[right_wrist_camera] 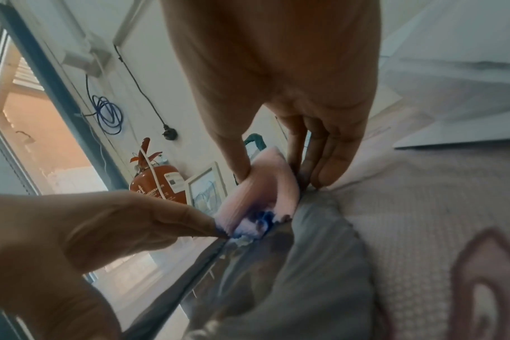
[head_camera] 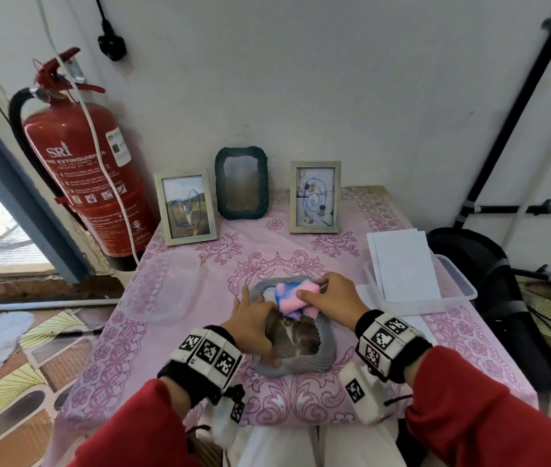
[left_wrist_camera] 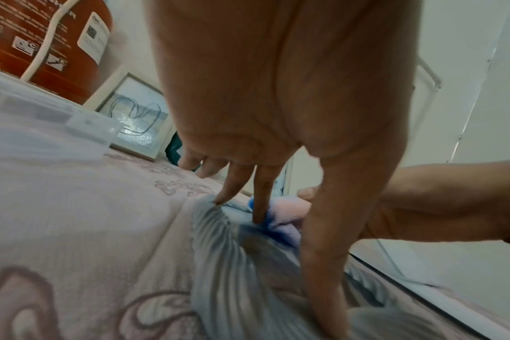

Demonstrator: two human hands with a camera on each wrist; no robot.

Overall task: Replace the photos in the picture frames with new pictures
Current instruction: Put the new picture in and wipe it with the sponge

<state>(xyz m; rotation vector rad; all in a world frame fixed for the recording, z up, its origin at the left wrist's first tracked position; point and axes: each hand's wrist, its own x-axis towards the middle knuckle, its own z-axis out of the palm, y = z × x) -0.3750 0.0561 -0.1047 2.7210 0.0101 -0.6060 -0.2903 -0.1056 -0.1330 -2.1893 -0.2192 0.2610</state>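
A grey-blue ribbed picture frame (head_camera: 326, 348) lies flat on the pink patterned tablecloth near the front edge, with a brownish photo (head_camera: 301, 335) under its glass. My left hand (head_camera: 260, 326) presses on the frame's left side with straight fingers, its thumb at the near edge. My right hand (head_camera: 314, 291) pinches a pink cloth (head_camera: 296, 294) stained blue, held down on the far part of the glass. In the right wrist view the pink cloth (right_wrist_camera: 259, 195) sits between thumb and fingers, touching the frame (right_wrist_camera: 320, 253). In the left wrist view, two fingertips rest on the frame (left_wrist_camera: 218, 241).
Three frames stand against the wall: a pale one (head_camera: 186, 207) at left, a dark green one (head_camera: 242, 183) in the middle, a pale one (head_camera: 315, 197) at right. A clear tub (head_camera: 159, 291) lies left, a tub (head_camera: 462, 284) with white papers (head_camera: 405, 264) right. A fire extinguisher (head_camera: 88, 183) hangs left.
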